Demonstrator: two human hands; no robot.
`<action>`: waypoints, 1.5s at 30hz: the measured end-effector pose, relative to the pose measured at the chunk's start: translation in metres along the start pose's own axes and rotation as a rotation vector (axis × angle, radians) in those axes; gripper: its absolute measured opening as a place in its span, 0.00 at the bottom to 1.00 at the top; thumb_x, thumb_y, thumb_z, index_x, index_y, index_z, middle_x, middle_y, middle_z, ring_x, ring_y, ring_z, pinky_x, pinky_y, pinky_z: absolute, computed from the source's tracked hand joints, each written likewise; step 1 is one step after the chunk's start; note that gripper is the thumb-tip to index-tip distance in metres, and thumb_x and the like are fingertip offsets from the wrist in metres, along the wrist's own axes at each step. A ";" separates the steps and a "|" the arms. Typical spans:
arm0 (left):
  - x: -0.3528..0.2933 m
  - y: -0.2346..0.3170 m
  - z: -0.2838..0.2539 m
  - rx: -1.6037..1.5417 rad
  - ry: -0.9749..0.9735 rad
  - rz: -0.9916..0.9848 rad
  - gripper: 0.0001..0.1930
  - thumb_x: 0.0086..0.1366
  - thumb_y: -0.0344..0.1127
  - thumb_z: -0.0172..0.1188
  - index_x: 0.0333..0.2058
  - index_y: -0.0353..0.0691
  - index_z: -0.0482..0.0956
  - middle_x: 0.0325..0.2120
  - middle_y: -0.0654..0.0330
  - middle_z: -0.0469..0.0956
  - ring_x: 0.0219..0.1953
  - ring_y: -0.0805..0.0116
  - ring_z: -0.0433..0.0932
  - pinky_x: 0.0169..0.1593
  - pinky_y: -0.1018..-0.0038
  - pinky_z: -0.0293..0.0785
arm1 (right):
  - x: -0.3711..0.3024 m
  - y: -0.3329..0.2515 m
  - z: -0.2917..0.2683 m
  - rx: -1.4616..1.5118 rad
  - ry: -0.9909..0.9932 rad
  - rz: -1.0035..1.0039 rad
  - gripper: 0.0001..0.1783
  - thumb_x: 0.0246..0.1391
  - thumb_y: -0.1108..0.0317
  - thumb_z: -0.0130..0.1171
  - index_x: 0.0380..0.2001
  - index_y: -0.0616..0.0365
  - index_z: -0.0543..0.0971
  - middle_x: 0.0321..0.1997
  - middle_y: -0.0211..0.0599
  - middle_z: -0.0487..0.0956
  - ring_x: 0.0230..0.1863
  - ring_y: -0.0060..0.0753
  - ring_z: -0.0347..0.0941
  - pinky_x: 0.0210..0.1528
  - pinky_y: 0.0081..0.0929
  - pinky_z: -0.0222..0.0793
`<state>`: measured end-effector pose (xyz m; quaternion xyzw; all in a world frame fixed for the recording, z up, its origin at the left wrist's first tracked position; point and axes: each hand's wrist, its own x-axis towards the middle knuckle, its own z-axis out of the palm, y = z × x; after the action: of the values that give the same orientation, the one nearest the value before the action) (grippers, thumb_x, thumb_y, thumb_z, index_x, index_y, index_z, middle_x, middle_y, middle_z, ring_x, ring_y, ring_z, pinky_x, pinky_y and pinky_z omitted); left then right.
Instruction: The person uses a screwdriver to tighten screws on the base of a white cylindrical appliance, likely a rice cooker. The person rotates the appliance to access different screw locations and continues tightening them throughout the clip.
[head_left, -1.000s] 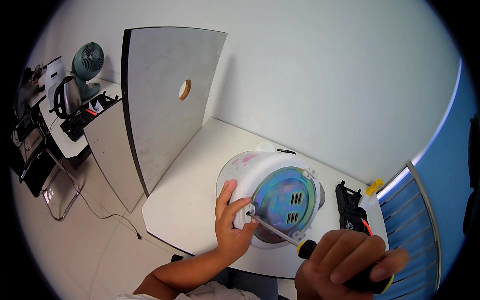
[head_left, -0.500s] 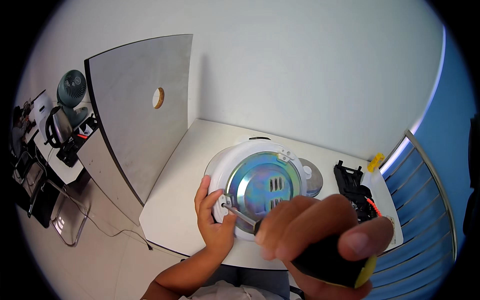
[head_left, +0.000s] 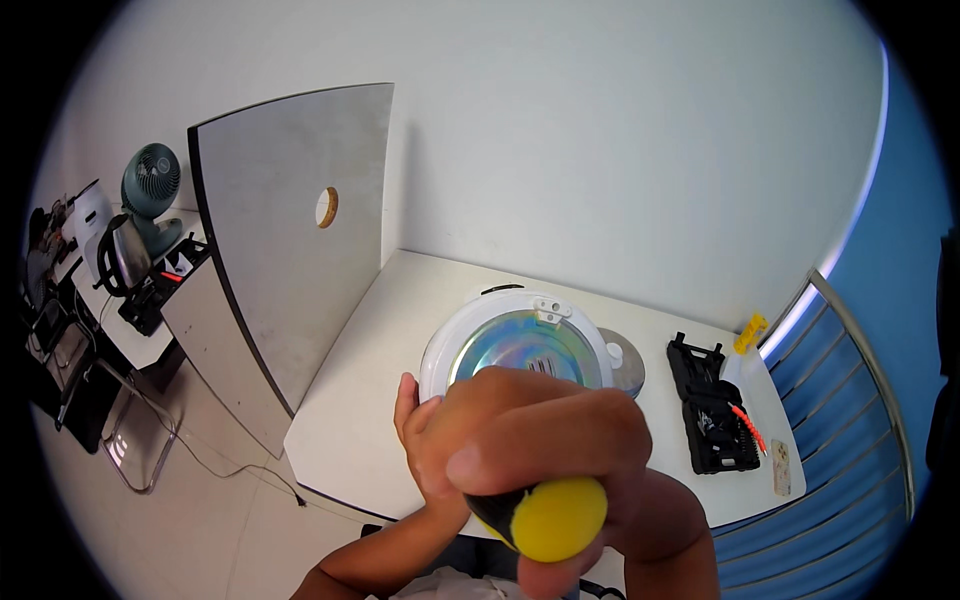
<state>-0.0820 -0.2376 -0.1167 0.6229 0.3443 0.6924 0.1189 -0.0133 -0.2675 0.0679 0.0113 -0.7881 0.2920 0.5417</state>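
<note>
A round white appliance [head_left: 437,358] is on the table in front of me, turned so its shiny, rainbow-tinted metal base [head_left: 515,340] with vent slots faces me. My left hand [head_left: 412,410] holds its left rim, partly hidden. Close to the camera, my right hand [head_left: 550,425] is closed around the black and yellow handle of a screwdriver [head_left: 558,522]. The handle's yellow end points toward me. The fist covers the shaft, the tip and the lower part of the base, so I cannot tell where the tip rests. A white bracket [head_left: 550,309] shows at the top of the rim.
A round lid [head_left: 630,370] with a white knob lies right of the appliance. Further right are an open black tool case [head_left: 712,420], an orange-red tool [head_left: 747,428] and a yellow object [head_left: 750,333]. A grey panel [head_left: 290,240] stands left; metal railing [head_left: 868,370] runs right.
My right hand has moved left and in front of the appliance with the screwdriver, hiding the shaft that showed before. The appliance has tilted or turned slightly, its top bracket shifting left.
</note>
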 end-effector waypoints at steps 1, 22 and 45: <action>-0.002 0.002 0.002 -0.110 0.050 -0.105 0.26 0.58 0.33 0.64 0.55 0.41 0.65 0.67 0.46 0.48 0.69 0.48 0.51 0.67 0.58 0.51 | 0.000 0.000 -0.002 -0.029 -0.032 0.004 0.25 0.50 0.56 0.66 0.44 0.64 0.75 0.34 0.41 0.76 0.32 0.39 0.73 0.30 0.30 0.68; -0.005 -0.003 -0.039 0.043 -0.200 -0.035 0.29 0.52 0.41 0.67 0.53 0.41 0.71 0.64 0.40 0.51 0.66 0.39 0.51 0.65 0.48 0.47 | 0.018 0.033 -0.062 0.307 0.067 0.129 0.30 0.67 0.41 0.31 0.46 0.60 0.63 0.35 0.46 0.71 0.22 0.32 0.75 0.25 0.28 0.76; 0.019 0.007 -0.066 0.306 -0.576 0.408 0.17 0.51 0.54 0.66 0.39 0.59 0.82 0.49 0.64 0.76 0.61 0.51 0.64 0.62 0.29 0.33 | 0.006 -0.024 -0.074 0.254 0.278 0.553 0.19 0.68 0.52 0.42 0.50 0.55 0.61 0.33 0.47 0.68 0.12 0.36 0.64 0.13 0.28 0.66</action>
<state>-0.1466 -0.2534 -0.0963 0.8582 0.2650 0.4389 -0.0238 0.0551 -0.2504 0.1019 -0.1755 -0.6373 0.5226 0.5385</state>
